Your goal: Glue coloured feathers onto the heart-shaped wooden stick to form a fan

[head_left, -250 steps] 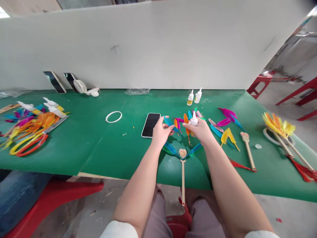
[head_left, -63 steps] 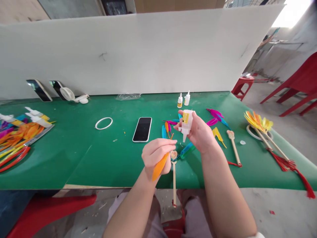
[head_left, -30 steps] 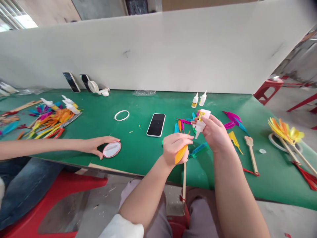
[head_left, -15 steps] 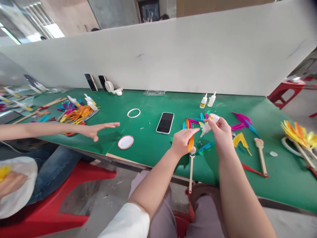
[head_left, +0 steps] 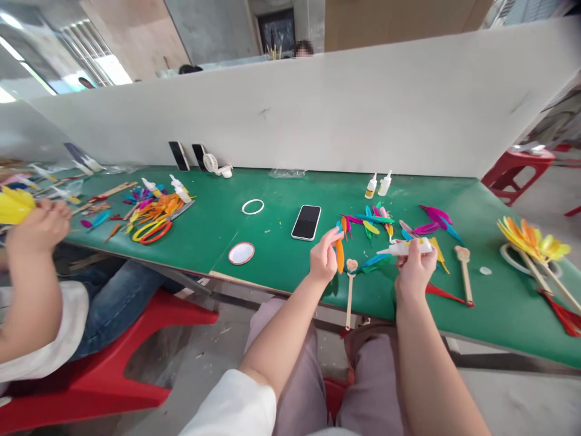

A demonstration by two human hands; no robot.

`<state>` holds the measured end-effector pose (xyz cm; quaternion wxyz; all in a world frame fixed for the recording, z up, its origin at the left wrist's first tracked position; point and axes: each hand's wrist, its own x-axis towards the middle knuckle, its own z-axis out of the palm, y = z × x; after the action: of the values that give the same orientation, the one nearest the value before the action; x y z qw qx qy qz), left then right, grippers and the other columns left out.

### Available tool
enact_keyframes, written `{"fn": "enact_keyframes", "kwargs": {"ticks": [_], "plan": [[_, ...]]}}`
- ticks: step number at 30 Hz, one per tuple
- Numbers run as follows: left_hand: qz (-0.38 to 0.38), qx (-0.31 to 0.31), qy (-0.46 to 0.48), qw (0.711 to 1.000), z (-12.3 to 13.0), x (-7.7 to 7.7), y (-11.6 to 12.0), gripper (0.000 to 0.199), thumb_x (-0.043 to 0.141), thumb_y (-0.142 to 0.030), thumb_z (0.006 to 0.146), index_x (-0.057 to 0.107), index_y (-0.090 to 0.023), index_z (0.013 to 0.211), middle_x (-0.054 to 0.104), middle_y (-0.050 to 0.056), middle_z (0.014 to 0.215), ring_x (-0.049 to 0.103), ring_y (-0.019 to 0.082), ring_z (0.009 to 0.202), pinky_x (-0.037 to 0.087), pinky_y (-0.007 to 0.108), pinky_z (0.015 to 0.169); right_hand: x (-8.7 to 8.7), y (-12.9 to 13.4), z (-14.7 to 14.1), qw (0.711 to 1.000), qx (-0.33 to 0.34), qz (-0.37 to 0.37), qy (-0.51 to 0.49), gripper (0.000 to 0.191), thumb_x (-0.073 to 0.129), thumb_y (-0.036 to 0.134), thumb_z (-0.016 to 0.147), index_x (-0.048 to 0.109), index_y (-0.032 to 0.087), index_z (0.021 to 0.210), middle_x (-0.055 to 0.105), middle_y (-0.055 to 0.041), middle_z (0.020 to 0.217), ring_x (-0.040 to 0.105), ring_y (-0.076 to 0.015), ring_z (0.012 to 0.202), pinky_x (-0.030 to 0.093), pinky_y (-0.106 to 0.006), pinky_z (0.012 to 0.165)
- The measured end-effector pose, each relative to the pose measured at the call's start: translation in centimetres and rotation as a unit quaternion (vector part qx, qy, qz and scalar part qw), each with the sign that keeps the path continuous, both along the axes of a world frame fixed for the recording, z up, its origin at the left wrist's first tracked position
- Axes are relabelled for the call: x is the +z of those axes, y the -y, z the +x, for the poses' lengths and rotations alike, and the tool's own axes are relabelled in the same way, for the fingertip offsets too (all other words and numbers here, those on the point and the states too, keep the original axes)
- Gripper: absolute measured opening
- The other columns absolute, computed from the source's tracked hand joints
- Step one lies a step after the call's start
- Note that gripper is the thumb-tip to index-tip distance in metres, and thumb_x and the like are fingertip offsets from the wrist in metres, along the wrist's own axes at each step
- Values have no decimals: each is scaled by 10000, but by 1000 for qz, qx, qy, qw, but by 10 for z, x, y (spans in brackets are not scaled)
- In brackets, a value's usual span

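My left hand [head_left: 324, 259] pinches an orange feather [head_left: 340, 257], which hangs down from the fingers. In my right hand [head_left: 413, 272] is a white glue bottle [head_left: 405, 247], lying nearly level with its nozzle to the left. Between the hands a wooden stick with a heart-shaped head [head_left: 351, 266] lies on the green table, its lower end past the front edge. A blue-green feather [head_left: 374, 261] lies beside that head. Behind the hands is a pile of coloured feathers [head_left: 371, 226]. Another heart-headed stick [head_left: 463, 275] with a red tassel lies to the right.
A phone [head_left: 306, 222], a white ring [head_left: 253, 207] and a round white disc [head_left: 241, 254] lie left of my hands. Two glue bottles [head_left: 378, 185] stand by the partition. Yellow-orange feather fans [head_left: 533, 242] lie far right. A co-worker's hand [head_left: 40, 227] holds yellow feathers at left.
My right hand has lowered and moved right, drawing the glue bottle away from the orange feather and levelling it. The co-worker's outstretched arm has withdrawn left, uncovering yellow-and-orange scissors.
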<state>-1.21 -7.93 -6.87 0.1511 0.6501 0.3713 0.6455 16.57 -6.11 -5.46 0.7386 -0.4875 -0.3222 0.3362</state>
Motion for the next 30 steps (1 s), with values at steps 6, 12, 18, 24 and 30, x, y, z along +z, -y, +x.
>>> {"fn": "enact_keyframes", "kwargs": {"ticks": [6, 12, 18, 24, 30], "plan": [[-117, -22, 204, 972, -17, 1, 31, 415, 430, -399, 854, 399, -146, 1182, 637, 127, 956, 613, 209, 908, 497, 338, 780, -10, 22, 7, 996, 27, -2, -85, 378, 555, 514, 696, 378, 227, 867, 619, 32, 644, 370, -42, 325, 218, -172, 305], [-179, -28, 288, 940, -24, 1, 42, 427, 617, -356, 743, 441, -168, 1084, 658, 73, 835, 641, 194, 815, 496, 333, 752, -15, 30, 6, 989, 67, -6, -132, 373, 580, 501, 678, 398, 217, 837, 613, 45, 604, 393, -36, 325, 238, -149, 301], [-223, -28, 281, 933, -25, -2, 42, 406, 659, -267, 688, 470, -154, 1029, 652, 49, 776, 648, 188, 747, 504, 343, 734, -14, 31, 5, 988, 75, -15, -134, 385, 616, 496, 652, 445, 198, 826, 595, 49, 590, 364, -17, 324, 226, -143, 303], [-236, -60, 230, 942, -26, 0, 46, 551, 650, -170, 672, 409, -203, 1166, 564, 71, 1041, 629, 101, 642, 519, 295, 709, -14, 29, 3, 989, 89, -40, -110, 445, 634, 508, 619, 566, 149, 874, 579, 38, 586, 347, -4, 328, 210, -152, 303], [-269, -107, 255, 923, -24, 10, 69, 1016, 671, -171, 686, -66, -400, 1347, 331, 154, 1371, 629, 81, 668, 520, 332, 766, -13, 29, 2, 988, 100, -42, -106, 419, 630, 496, 632, 572, 148, 856, 580, 33, 584, 353, -6, 331, 215, -153, 301]]}}
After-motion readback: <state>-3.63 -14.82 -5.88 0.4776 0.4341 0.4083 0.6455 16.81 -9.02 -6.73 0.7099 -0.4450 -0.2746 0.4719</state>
